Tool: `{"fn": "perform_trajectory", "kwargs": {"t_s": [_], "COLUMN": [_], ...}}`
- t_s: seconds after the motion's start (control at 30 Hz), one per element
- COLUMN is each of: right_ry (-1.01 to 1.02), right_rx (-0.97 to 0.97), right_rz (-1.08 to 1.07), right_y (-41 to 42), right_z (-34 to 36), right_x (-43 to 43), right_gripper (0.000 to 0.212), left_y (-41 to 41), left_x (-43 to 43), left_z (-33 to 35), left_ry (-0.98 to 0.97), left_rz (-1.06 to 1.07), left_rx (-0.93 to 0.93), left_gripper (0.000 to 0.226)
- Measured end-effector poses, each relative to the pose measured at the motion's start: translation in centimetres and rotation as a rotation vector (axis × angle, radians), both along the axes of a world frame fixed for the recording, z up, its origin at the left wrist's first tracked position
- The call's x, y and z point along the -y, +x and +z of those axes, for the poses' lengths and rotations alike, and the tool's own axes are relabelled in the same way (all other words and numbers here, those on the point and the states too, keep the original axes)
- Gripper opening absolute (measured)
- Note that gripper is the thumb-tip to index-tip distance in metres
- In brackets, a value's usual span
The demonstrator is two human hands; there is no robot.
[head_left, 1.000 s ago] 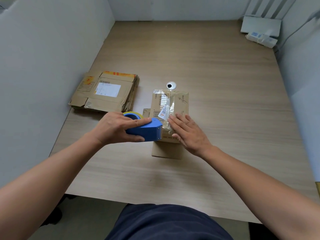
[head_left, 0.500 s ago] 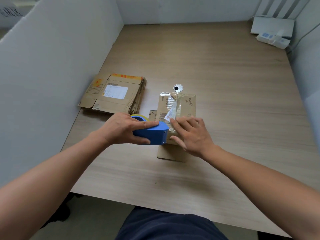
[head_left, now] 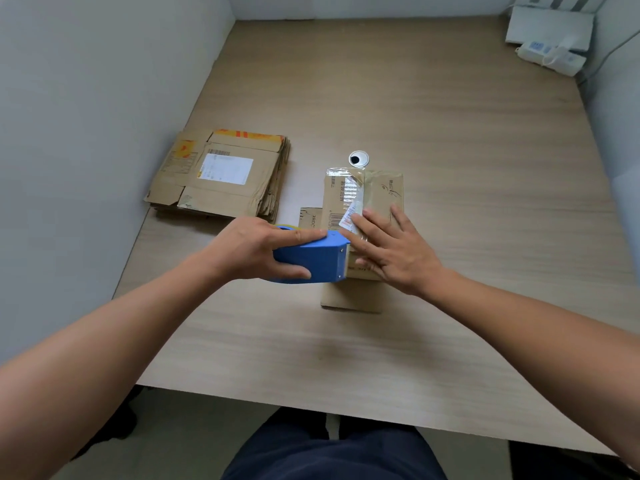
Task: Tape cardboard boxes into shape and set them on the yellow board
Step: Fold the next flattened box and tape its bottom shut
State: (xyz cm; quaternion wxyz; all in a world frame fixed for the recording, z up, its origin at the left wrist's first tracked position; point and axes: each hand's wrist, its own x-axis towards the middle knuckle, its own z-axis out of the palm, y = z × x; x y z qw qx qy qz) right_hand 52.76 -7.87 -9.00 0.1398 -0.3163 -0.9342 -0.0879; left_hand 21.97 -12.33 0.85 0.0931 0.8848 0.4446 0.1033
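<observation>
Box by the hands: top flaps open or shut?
Shut. The box flaps lie flat under tape, with the right hand flat on top.

Glossy tape (head_left: 349,192) on matt cardboard box (head_left: 381,192); wood-grain table (head_left: 450,150).

Open tabletop (head_left: 502,220) right of the cardboard box (head_left: 382,192); flattened carton stack (head_left: 221,174) left, cable grommet (head_left: 359,158) just behind.

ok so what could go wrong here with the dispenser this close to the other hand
1. The tape dispenser, gripped by the left hand, has its front edge right beside the right hand; a slip might nick those fingers.
2. The right hand only presses flat on the cardboard box, so pulling the dispenser away could drag or tip it.
</observation>
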Motion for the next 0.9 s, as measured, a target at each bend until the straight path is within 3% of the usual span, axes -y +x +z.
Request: {"fn": "perform_trajectory", "kwargs": {"t_s": [0.27, 0.43, 0.63, 0.9], "right_ry": [0.036, 0.003, -0.097, -0.127], "right_rx": [0.078, 0.139, 0.185, 0.275], "right_rz": [-0.034, -0.122, -0.364, -0.39], "right_y": [-0.5, -2.2, -6.7, -7.1], "right_z": [0.6, 1.6, 3.5, 3.2], "right_x": [0.1, 0.4, 1.7, 1.8], "right_gripper": [0.048, 0.052, 0.065, 0.06], "left_y": [-6.1, -6.6, -7.1, -7.2], "left_x": [-1.8, -3.4, -4.5, -6.4], "left_z": [0.1, 0.7, 0.6, 1.1], "left_ry": [-0.193, -0.335, -0.307, -0.305], "left_rz": [0.044, 0.042, -0.02, -0.066], "left_rx": [0.055, -0.047, -0.078, -0.156], "left_gripper": [0.062, 0.079, 0.093, 0.07]}}
